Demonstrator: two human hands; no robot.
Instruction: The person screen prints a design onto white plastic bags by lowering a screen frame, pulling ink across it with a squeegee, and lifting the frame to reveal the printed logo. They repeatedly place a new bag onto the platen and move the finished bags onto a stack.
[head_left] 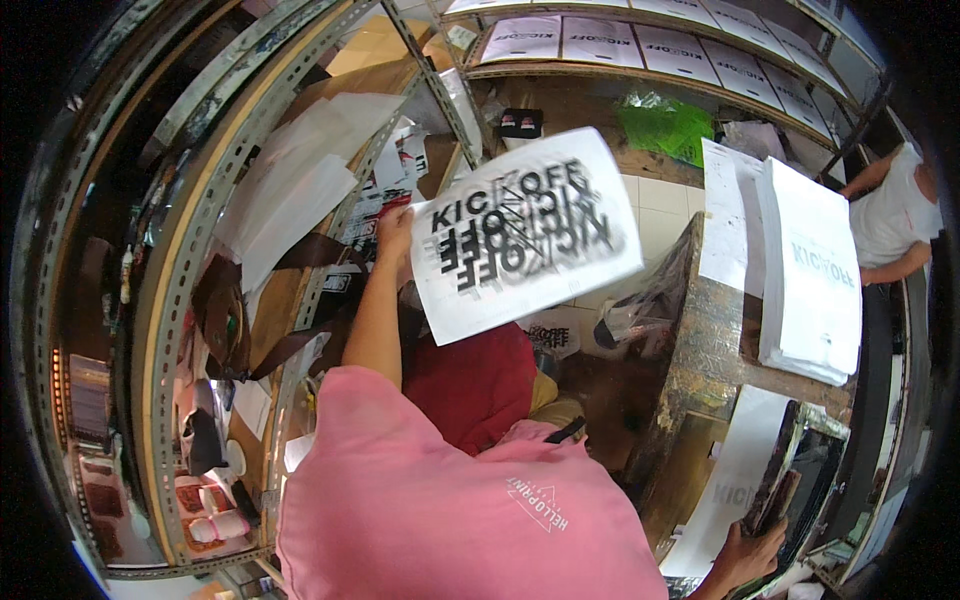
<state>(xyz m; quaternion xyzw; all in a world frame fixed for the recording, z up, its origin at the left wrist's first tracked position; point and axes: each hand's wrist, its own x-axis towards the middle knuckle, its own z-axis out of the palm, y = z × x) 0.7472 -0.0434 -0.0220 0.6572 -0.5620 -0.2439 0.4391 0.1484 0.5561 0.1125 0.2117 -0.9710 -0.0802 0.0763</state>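
Note:
My left hand (396, 226) is raised in front of me and pinches the left edge of a white sheet (525, 235) with smeared, overlapping black lettering printed on it. The sheet hangs tilted in the air above the floor. My right hand (752, 553) is low at the right and grips the lower edge of a dark, wood-framed printing screen (785, 480). The screen stands propped up over another white printed sheet (725, 490) on the ink-stained worktable (700, 330). My pink shirt fills the lower middle.
A stack of white printed bags (812, 275) lies on the worktable. Slotted metal racks (190, 250) with drying sheets rise at the left, and shelves of prints (640, 45) run across the top. A green bag (665, 125) and a red seat (470, 385) are nearby. Another person in white (895, 215) stands at the right.

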